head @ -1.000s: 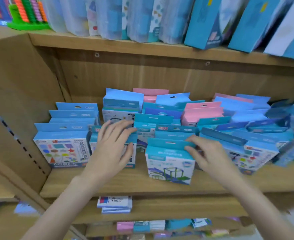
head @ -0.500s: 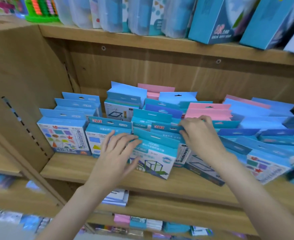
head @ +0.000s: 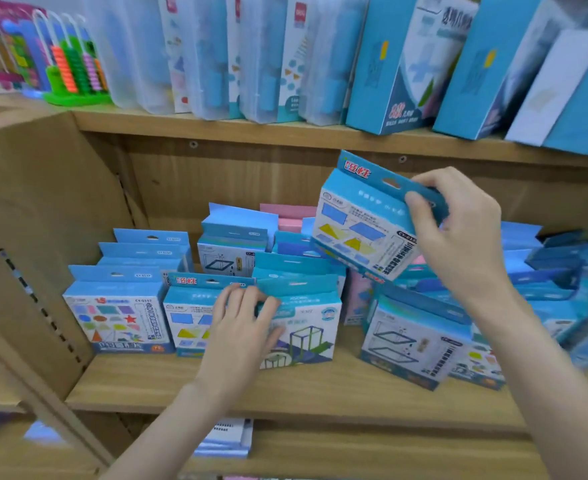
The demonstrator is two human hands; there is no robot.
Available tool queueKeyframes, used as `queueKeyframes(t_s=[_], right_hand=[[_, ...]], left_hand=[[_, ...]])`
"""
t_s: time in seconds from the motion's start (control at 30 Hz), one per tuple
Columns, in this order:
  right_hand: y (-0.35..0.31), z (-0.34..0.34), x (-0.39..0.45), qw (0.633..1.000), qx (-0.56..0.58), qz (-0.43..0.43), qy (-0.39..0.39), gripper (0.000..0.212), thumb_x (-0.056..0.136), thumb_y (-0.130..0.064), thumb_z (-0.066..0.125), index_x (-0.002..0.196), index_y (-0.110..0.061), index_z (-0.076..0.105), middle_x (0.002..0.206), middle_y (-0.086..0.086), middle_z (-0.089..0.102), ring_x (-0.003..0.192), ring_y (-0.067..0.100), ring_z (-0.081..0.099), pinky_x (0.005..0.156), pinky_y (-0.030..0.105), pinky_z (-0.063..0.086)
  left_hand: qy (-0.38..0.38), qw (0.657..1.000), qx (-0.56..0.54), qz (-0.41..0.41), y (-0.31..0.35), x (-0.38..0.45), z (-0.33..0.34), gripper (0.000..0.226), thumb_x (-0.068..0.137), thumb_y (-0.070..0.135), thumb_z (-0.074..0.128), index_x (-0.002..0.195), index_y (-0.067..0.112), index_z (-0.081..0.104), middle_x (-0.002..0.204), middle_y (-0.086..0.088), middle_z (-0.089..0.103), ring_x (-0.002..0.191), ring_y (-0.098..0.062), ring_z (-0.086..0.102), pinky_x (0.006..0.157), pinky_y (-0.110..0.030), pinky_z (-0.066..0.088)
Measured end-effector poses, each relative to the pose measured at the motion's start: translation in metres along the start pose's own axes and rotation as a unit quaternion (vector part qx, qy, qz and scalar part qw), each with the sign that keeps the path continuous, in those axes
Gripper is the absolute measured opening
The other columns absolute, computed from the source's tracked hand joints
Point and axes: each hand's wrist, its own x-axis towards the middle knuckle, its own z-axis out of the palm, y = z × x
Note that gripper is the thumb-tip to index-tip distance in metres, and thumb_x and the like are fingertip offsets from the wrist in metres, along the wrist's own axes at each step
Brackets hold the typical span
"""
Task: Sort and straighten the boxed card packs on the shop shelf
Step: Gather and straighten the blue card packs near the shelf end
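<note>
Right hand (head: 458, 233) — pinches lifted pack (head: 365, 223) by its hang tab, centre-right of frame, clear above the rows, tilted down to the right | matching pack (head: 190, 313) stands lower left, front row on the shelf (head: 320, 393) | left hand (head: 240, 334) — nearer it, fingers straight, resting on cube pack (head: 306, 327) just beside.

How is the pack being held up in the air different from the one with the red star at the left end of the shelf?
The lifted pack is tilted and clear of the shelf, pinched by its hang tab in the right hand; the star pack stands upright on the shelf, untouched. The lifted pack's front shows blue and yellow four-sided shapes; the star pack's shows many mixed coloured shapes. Both are blue and white boxes with hang tabs.
</note>
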Motion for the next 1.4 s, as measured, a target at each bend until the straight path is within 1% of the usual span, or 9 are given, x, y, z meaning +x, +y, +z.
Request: queueKeyframes(t_s=[0.23, 0.37, 0.5, 0.67, 0.93, 1.07, 1.2, 1.33, 1.4], right_hand=[[-0.016, -0.036, -0.006, 1.0, 0.014, 0.005, 0.008, 0.009, 0.086, -0.008, 0.052, 0.086, -0.003, 0.06, 0.08, 0.001, 0.053, 0.074, 0.003, 0.043, 0.067, 0.008, 0.033], [-0.016, -0.013, -0.039, 0.99, 0.061, -0.005, -0.123, 0.015, 0.084, -0.023, 0.05, 0.084, -0.013, 0.06, 0.076, -0.014, 0.052, 0.07, 0.0, 0.044, 0.069, 0.006, 0.034], [-0.012, 0.04, -0.087, 0.97, 0.08, 0.003, -0.228, 0.03, 0.082, -0.031, 0.046, 0.08, -0.007, 0.064, 0.075, -0.018, 0.048, 0.075, -0.004, 0.041, 0.072, 0.001, 0.031], [-0.022, 0.08, -0.095, 0.969, 0.09, 0.021, -0.231, 0.017, 0.083, -0.026, 0.055, 0.082, -0.012, 0.066, 0.075, -0.02, 0.048, 0.077, 0.001, 0.039, 0.071, 0.006, 0.03], [-0.073, 0.135, -0.094, 0.968, 0.118, 0.014, -0.219, 0.017, 0.083, -0.02, 0.058, 0.087, -0.008, 0.069, 0.079, -0.014, 0.053, 0.079, 0.008, 0.037, 0.076, 0.003, 0.028], [-0.082, 0.146, -0.094, 0.976, 0.071, -0.037, -0.205, 0.025, 0.085, -0.03, 0.055, 0.09, -0.01, 0.069, 0.086, -0.004, 0.064, 0.088, 0.009, 0.037, 0.078, 0.018, 0.029], [-0.065, 0.126, -0.092, 0.986, 0.022, -0.027, -0.161, 0.036, 0.08, -0.042, 0.056, 0.106, -0.017, 0.061, 0.112, 0.001, 0.058, 0.108, 0.019, 0.04, 0.094, 0.033, 0.03], [-0.02, 0.099, -0.092, 0.96, -0.078, 0.014, -0.269, 0.08, 0.066, -0.067, 0.052, 0.129, -0.019, 0.039, 0.135, 0.008, 0.041, 0.127, 0.027, 0.031, 0.11, 0.04, 0.018], [-0.005, 0.094, -0.09, 0.932, -0.131, 0.016, -0.337, 0.089, 0.061, -0.071, 0.051, 0.132, -0.019, 0.038, 0.143, 0.011, 0.036, 0.135, 0.032, 0.025, 0.111, 0.047, 0.012]], left_hand=[[-0.026, 0.999, -0.009, 0.032, -0.01, 0.003, -0.002, 0.039, 0.071, 0.033, 0.075, 0.1, 0.014, 0.056, 0.099, -0.006, 0.061, 0.1, -0.023, 0.045, 0.102, -0.043, 0.025], [-0.035, 0.998, -0.039, 0.023, -0.035, -0.016, -0.014, 0.047, 0.083, 0.041, 0.05, 0.121, 0.015, 0.045, 0.129, -0.005, 0.045, 0.121, -0.024, 0.04, 0.109, -0.046, 0.02], [-0.019, 0.998, -0.051, -0.023, -0.071, -0.029, -0.032, 0.045, 0.086, 0.033, 0.044, 0.125, 0.012, 0.042, 0.135, -0.007, 0.039, 0.126, -0.025, 0.037, 0.111, -0.045, 0.016], [0.001, 0.996, -0.057, -0.065, -0.1, -0.041, -0.053, 0.037, 0.086, 0.02, 0.038, 0.12, 0.009, 0.046, 0.13, -0.012, 0.05, 0.124, -0.025, 0.04, 0.11, -0.043, 0.015], [-0.073, 0.99, -0.088, -0.078, -0.119, -0.059, -0.054, 0.046, 0.083, 0.028, 0.041, 0.127, 0.013, 0.042, 0.139, -0.004, 0.042, 0.134, -0.017, 0.029, 0.114, -0.041, 0.009], [-0.091, 0.988, -0.119, -0.043, -0.12, -0.059, -0.056, 0.049, 0.09, 0.047, 0.037, 0.127, 0.017, 0.041, 0.14, 0.0, 0.038, 0.133, -0.015, 0.03, 0.113, -0.041, 0.011], [-0.095, 0.986, -0.132, -0.031, -0.119, -0.054, -0.053, 0.063, 0.086, 0.062, 0.035, 0.13, 0.017, 0.035, 0.142, 0.001, 0.03, 0.133, -0.017, 0.027, 0.113, -0.04, 0.008], [-0.082, 0.988, -0.134, 0.004, -0.113, -0.032, -0.055, 0.075, 0.08, 0.064, 0.043, 0.135, 0.016, 0.031, 0.146, -0.003, 0.024, 0.136, -0.019, 0.021, 0.114, -0.04, 0.002], [-0.098, 0.988, -0.111, 0.04, -0.108, -0.019, -0.055, 0.079, 0.077, 0.067, 0.043, 0.137, 0.017, 0.03, 0.148, -0.005, 0.025, 0.138, -0.021, 0.018, 0.114, -0.043, 0.0]])
